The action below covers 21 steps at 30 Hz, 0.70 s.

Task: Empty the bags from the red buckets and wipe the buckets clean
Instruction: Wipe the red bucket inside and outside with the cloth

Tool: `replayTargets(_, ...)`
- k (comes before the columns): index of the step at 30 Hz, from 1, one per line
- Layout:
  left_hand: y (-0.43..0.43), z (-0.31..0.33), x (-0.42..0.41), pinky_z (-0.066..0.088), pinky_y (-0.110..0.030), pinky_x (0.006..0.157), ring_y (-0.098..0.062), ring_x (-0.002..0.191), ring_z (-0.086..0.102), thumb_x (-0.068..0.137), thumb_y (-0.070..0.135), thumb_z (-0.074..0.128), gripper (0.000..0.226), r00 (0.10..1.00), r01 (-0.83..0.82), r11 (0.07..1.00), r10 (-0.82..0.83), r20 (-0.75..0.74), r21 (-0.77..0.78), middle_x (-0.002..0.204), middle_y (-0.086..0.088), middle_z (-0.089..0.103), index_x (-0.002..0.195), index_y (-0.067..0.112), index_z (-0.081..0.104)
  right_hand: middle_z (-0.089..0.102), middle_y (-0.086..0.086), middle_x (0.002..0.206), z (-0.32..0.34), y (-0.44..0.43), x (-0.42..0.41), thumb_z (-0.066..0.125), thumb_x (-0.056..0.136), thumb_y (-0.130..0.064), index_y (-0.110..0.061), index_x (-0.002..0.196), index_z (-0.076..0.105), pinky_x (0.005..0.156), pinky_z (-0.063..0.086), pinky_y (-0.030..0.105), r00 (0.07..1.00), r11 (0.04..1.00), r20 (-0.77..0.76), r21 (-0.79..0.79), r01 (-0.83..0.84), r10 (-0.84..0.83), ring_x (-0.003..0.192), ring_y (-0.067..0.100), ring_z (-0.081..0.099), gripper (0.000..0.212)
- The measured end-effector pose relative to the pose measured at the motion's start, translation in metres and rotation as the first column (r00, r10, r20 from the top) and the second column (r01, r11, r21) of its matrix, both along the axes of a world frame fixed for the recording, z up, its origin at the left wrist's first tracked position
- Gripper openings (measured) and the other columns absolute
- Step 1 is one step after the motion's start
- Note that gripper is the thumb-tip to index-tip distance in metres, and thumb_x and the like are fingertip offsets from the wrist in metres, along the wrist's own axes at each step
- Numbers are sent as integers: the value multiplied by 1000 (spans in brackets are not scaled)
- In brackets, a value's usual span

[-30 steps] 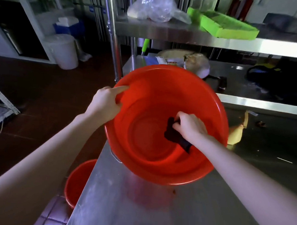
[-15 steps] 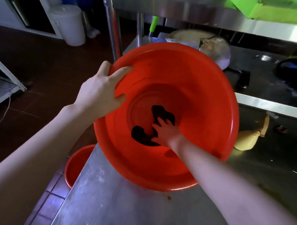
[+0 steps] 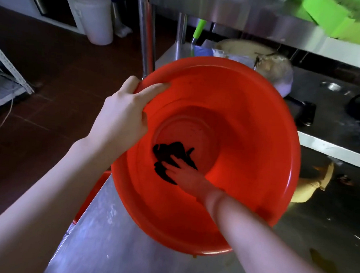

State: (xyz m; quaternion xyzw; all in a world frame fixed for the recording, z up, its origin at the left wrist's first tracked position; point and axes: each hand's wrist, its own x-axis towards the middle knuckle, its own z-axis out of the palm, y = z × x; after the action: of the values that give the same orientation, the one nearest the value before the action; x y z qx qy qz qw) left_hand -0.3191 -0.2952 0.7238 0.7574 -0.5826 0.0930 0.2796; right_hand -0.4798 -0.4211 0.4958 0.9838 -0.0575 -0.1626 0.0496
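— What is the right hand doing?
— With straight fingers, it presses a dark cloth against the bottom of the red bucket.
— And the left hand?
— It grips the rim, thumb lying inside the wall.
— Where does the red bucket sit?
— Tilted toward the person at the counter corner. A second bucket shows below the edge.

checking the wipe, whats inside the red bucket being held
Inside the red bucket the right hand presses a dark cloth on the bottom. No bag shows. The hand hides part of the cloth and base.
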Motion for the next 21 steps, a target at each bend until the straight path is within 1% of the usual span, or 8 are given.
replayTargets(4, 5, -3, 4, 49, -36, 58, -27, 62, 50, 80, -3, 57, 73, 1000, -6, 1000, 6, 23, 11, 98, 0, 38, 140, 38, 47, 10, -1, 163, 5, -19, 13, 50, 93, -11, -19, 154, 16, 122, 5, 34, 998, 994, 68, 104, 11, -19, 150, 26, 6, 70)
replayTargets(7, 4, -6, 4, 44, -31, 54, -25, 58, 48, 80, -2, 57, 74, 998, -17, 1000, 16, 58, 15, 99, 1, 37, 141, 38, 46, 1, -3, 163, 5, -23, 21, 72, 79, -24, -18, 155, 7, 121, 11, 37, 918, 924, 212, 261, 278, -336, 150, 22, 3, 100)
replayTargets(9, 3, -8, 6, 44, -30, 53, -24, 57, 48, 80, 0, 57, 74, 997, -21, 999, 19, 74, 26, 99, 1, 37, 141, 40, 44, -3, -4, 163, 10, -28, 33, 69, 81, -29, -19, 155, 9, 121, 13, 42, 841, 865, 265, 325, 383, -471, 150, 23, 1, 97)
replayTargets(13, 9, -13, 16, 41, -30, 54, -25, 58, 48, 82, 2, 57, 74, 997, -68, 995, 65, 45, 74, 99, -1, 36, 142, 40, 39, 4, -4, 163, 26, -61, 30, 63, 84, -29, -21, 155, 14, 121, 13, 40, 775, 846, 340, 195, 497, -534, 150, 24, 7, 87)
replayTargets(15, 13, -19, 12, 43, -31, 53, -24, 59, 47, 82, 0, 56, 74, 996, -87, 992, 86, 6, 94, 98, -2, 35, 143, 39, 39, 11, 1, 162, 22, -65, 5, 61, 84, -29, -20, 154, 18, 120, 14, 38, 613, 720, 402, 212, 660, -680, 147, 27, 14, 83)
replayTargets(17, 12, -22, 7, 47, -32, 52, -25, 58, 47, 82, 1, 56, 74, 996, -88, 992, 89, -7, 95, 98, -2, 35, 143, 39, 38, 17, 8, 160, 14, -50, -18, 62, 82, -28, -17, 153, 22, 119, 16, 38, 370, 520, 422, 326, 790, -827, 144, 31, 21, 82)
replayTargets(19, 8, -22, 8, 50, -36, 52, -27, 58, 49, 83, 3, 56, 73, 996, -87, 991, 87, 4, 97, 99, -3, 36, 143, 41, 37, 20, 12, 158, 6, -30, -19, 66, 80, -27, -13, 152, 25, 118, 16, 38, 153, 331, 376, 472, 817, -914, 142, 33, 23, 84)
replayTargets(21, 4, -21, 12, 50, -38, 53, -28, 57, 49, 84, 3, 56, 73, 996, -84, 992, 85, 2, 99, 99, -4, 36, 143, 41, 37, 17, 13, 158, 1, -19, -8, 67, 79, -26, -11, 152, 24, 119, 14, 39, 27, 199, 312, 537, 820, -950, 143, 33, 20, 86)
